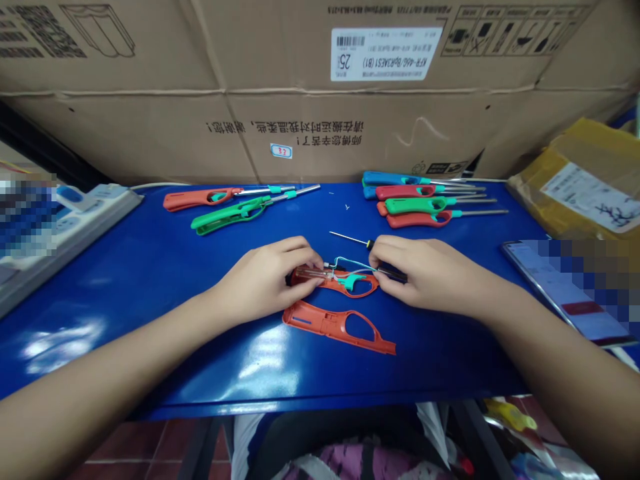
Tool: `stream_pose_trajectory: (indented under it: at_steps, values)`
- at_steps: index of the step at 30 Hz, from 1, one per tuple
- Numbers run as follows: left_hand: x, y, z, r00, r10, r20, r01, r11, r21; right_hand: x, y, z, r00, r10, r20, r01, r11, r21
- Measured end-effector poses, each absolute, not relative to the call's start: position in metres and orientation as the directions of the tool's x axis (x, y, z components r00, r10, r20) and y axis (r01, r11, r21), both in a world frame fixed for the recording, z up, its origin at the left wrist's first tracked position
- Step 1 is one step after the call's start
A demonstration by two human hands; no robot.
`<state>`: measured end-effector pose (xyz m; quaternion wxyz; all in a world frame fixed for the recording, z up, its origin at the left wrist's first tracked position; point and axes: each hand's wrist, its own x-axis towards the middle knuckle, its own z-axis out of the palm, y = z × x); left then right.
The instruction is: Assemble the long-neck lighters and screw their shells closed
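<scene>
My left hand [273, 273] is closed around the rear of an opened orange lighter half [327, 281], which carries a clear fuel tank and a teal trigger [353, 282]. Thin wires [345, 260] arch from it towards my right hand [425, 270]. That hand is closed at the lighter's front end, with a dark piece [393, 273] partly showing between finger and thumb. A screwdriver [350, 238] points left beside the right fingertips, its handle mostly hidden. Nearer me lies the other orange shell half [334, 323], inner side up.
At the back left lie an orange lighter [197, 199] and a green lighter [220, 217]. Several more lighters [420, 205] are stacked at the back right. A power strip [85, 213] borders the left side; a phone [565, 293] and a taped parcel [580, 180] sit right. Cardboard [170, 127] walls the back.
</scene>
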<state>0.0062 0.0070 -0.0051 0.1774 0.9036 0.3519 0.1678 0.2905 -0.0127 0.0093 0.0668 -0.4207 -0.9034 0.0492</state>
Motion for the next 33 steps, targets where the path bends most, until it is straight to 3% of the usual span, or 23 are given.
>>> stream_pose_trajectory:
  at_steps: [7, 12, 18, 21, 25, 33]
  values:
    - [0.009, 0.008, -0.005, 0.7, 0.705, 0.115, 0.548, -0.633, 0.546, 0.282, -0.013, 0.002, -0.687, 0.708, 0.163, 0.674, 0.705, -0.222]
    - [0.01, 0.005, -0.007, 0.7, 0.708, 0.094, 0.587, -0.645, 0.488, 0.274, -0.016, -0.001, -0.692, 0.703, 0.161, 0.625, 0.696, -0.353]
    - [0.01, 0.002, -0.007, 0.722, 0.658, 0.213, 0.515, -0.717, 0.47, 0.269, -0.014, -0.006, -0.67, 0.693, 0.266, 0.577, 0.711, -0.402]
    - [0.011, 0.002, -0.005, 0.74, 0.634, 0.225, 0.498, -0.741, 0.451, 0.269, -0.012, -0.009, -0.681, 0.649, 0.339, 0.53, 0.756, -0.383]
    - [0.009, 0.005, -0.002, 0.746, 0.629, 0.221, 0.489, -0.741, 0.46, 0.271, -0.011, -0.007, -0.716, 0.626, 0.308, 0.55, 0.778, -0.302]
    - [0.01, 0.004, -0.001, 0.759, 0.618, 0.205, 0.44, -0.719, 0.539, 0.27, -0.014, -0.004, -0.735, 0.601, 0.312, 0.523, 0.797, -0.303]
